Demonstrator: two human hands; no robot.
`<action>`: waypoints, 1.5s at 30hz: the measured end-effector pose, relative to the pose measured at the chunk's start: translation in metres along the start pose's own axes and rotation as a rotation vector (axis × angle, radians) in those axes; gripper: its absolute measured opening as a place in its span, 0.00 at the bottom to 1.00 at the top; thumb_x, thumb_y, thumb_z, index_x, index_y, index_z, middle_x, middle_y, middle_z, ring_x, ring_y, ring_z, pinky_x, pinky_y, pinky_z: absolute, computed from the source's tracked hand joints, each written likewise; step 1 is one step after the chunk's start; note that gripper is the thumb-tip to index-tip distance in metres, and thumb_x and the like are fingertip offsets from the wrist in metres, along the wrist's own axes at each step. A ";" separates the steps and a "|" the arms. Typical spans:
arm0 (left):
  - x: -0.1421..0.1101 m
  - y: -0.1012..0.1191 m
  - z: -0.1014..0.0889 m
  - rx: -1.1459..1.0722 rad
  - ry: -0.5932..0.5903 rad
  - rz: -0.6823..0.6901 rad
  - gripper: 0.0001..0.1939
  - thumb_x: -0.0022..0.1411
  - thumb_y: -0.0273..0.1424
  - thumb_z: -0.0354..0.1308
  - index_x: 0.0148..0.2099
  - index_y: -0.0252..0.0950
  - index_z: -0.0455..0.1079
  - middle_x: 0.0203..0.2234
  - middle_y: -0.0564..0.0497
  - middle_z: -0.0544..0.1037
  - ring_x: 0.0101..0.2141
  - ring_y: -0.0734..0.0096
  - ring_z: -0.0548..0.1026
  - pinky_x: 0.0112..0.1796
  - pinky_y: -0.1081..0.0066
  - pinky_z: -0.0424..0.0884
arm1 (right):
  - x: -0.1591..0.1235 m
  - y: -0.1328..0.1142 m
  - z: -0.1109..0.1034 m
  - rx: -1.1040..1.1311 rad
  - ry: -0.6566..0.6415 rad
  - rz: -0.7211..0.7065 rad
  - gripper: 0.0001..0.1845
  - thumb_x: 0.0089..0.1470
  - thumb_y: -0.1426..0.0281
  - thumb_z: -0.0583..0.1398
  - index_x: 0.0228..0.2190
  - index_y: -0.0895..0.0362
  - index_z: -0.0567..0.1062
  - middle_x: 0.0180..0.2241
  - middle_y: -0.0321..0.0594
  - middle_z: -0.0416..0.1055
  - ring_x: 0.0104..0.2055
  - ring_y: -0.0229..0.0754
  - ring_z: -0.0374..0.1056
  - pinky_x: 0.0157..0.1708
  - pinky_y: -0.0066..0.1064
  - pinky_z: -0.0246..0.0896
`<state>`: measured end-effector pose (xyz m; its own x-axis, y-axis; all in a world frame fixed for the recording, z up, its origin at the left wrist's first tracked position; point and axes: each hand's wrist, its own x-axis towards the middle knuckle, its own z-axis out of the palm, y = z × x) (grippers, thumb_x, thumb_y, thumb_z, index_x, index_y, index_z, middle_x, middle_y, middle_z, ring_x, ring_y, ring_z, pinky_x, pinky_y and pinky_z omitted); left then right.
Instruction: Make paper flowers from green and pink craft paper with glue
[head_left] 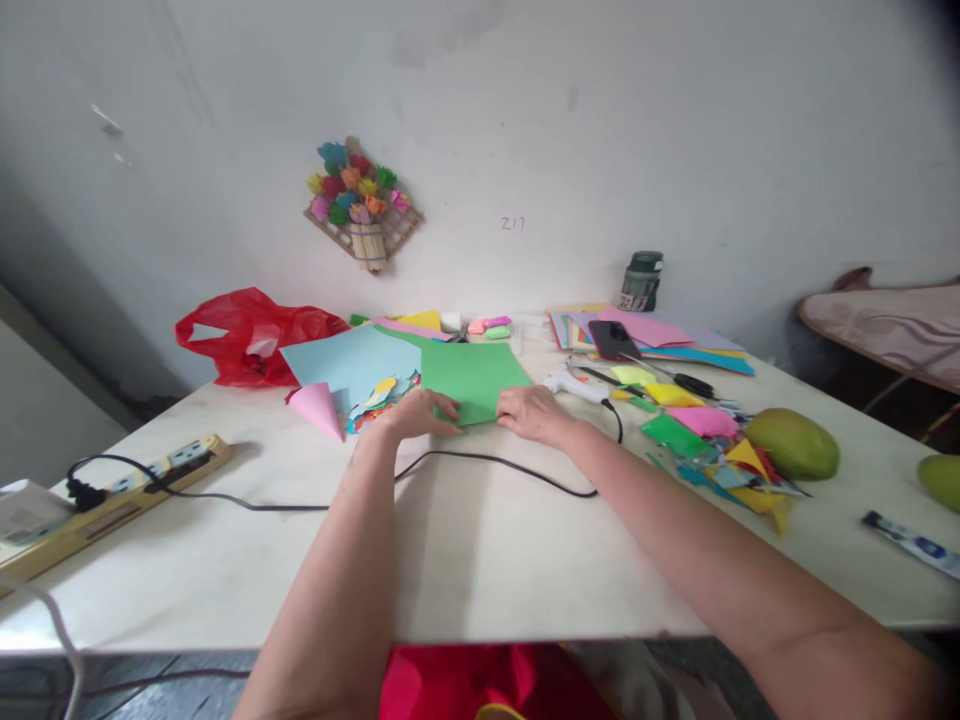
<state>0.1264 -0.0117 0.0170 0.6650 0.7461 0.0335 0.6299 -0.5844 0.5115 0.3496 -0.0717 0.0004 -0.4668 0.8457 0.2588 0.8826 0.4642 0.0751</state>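
Observation:
A green sheet of paper (pixel 471 375) lies at the middle of the table, before me. My left hand (pixel 421 412) is at its lower left corner, the thumb and fingers closed on the edge. At the lower right corner, my right hand (pixel 531 413) pinches the same sheet with curled fingers. Left of the sheet are a light blue sheet (pixel 337 358), a pink paper cone (pixel 318 408) and a heap of small coloured paper scraps (pixel 384 395). A white glue gun (pixel 574 384) rests just beyond my right hand.
A black cord (pixel 487 457) crosses the table near my wrists. At the left lies a power strip (pixel 112 515), with a red plastic bag (pixel 259 335) behind. Rightward are scissors (pixel 690 385), folded paper pieces (pixel 701 421), a green mango (pixel 793 443), a phone (pixel 613 340) and a bottle (pixel 641 282).

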 end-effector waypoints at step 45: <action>0.013 -0.005 0.025 0.088 0.190 -0.005 0.10 0.48 0.36 0.55 0.28 0.34 0.70 0.23 0.53 0.73 0.26 0.75 0.68 0.28 0.76 0.62 | 0.033 -0.007 0.035 0.547 0.067 0.352 0.06 0.43 0.65 0.60 0.23 0.54 0.75 0.25 0.33 0.72 0.28 0.34 0.64 0.26 0.24 0.52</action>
<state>0.1421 -0.0068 -0.0064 0.5796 0.7907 0.1971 0.6708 -0.6002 0.4356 0.3259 -0.0380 -0.0251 -0.1351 0.9615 0.2392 0.8177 0.2445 -0.5211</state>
